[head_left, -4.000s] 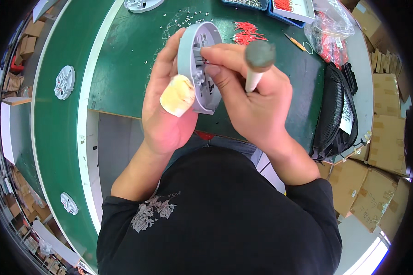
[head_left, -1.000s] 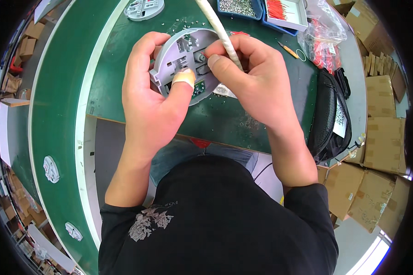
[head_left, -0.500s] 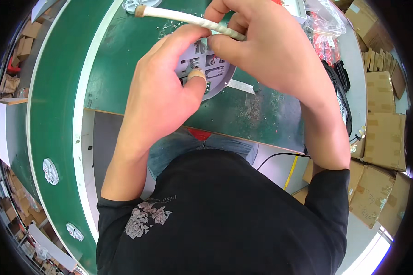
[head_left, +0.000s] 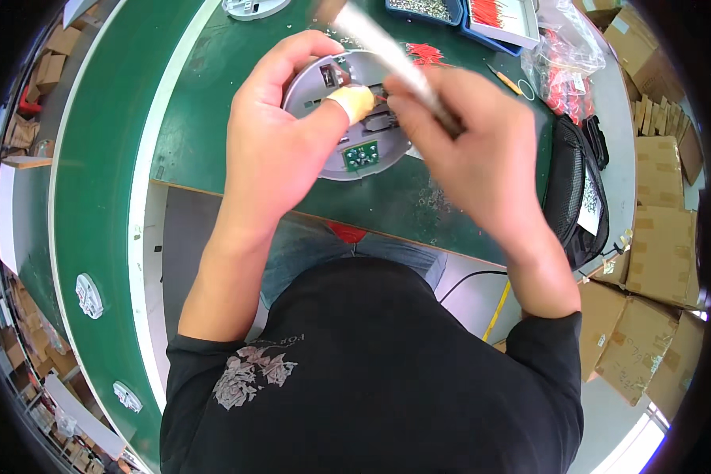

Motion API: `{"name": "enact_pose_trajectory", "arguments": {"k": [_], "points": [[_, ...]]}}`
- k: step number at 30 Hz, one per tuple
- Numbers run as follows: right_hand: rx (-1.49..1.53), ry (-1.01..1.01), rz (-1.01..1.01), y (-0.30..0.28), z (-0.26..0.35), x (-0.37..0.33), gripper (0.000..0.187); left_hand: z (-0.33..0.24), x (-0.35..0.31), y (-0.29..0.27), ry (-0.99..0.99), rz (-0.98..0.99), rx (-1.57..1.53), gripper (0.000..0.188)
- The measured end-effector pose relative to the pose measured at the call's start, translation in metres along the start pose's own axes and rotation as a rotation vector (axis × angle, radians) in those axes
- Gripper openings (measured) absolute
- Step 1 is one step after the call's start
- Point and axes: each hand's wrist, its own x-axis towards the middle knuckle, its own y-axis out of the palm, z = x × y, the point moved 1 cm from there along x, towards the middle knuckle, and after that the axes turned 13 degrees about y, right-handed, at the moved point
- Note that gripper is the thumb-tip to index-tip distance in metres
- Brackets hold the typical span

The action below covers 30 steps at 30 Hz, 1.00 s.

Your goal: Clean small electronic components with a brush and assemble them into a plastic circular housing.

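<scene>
My left hand (head_left: 272,154) grips the left rim of a round grey plastic housing (head_left: 333,164), tilted above the green bench. Yellowish tape or a cot covers its thumb, which presses inside the housing. A small green circuit board (head_left: 361,156) sits in the housing's near part. Closed around a white-wrapped rod with a brown end (head_left: 383,49), my right hand (head_left: 482,138) is at the housing's right side. The rod is blurred by motion and points up and left. A bit of red wire shows near the right fingertips; its hold is unclear.
Red wires (head_left: 424,54) lie on the bench behind my right hand. Beyond are a blue tray of small metal parts (head_left: 423,8) and a white box of red wires (head_left: 504,14). An orange-handled tool (head_left: 504,80), plastic bags (head_left: 565,63) and a black case (head_left: 570,186) stand right.
My right hand has moved down and right, swinging the rod steeper. The housing now faces me more, showing its circuit board. My left thumb has shifted up and right inside it.
</scene>
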Motion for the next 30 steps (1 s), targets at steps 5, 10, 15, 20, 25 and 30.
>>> {"name": "enact_pose_trajectory", "arguments": {"k": [5,10,15,20,25,30], "points": [[-0.205,-0.24,-0.099,0.017,-0.003,-0.018,0.024,0.01,0.003,-0.013,-0.106,-0.03,-0.175,0.04],[-0.045,-0.094,0.045,0.01,-0.025,0.004,0.023,0.022,0.005,-0.013,-0.095,-0.031,-0.038,0.04],[0.674,0.207,-0.166,-0.037,-0.057,0.043,0.02,0.038,-0.012,0.017,0.384,0.113,0.467,0.036],[1.328,0.084,-0.292,-0.044,-0.082,0.077,0.041,0.061,-0.037,0.041,0.624,0.47,0.708,0.034],[1.392,0.092,-0.238,0.001,-0.095,0.103,0.042,0.07,-0.04,0.039,0.549,0.584,0.716,0.029],[1.48,0.16,-0.158,0.038,-0.091,0.11,0.042,0.074,-0.037,0.038,0.513,0.544,0.623,0.024]]}}
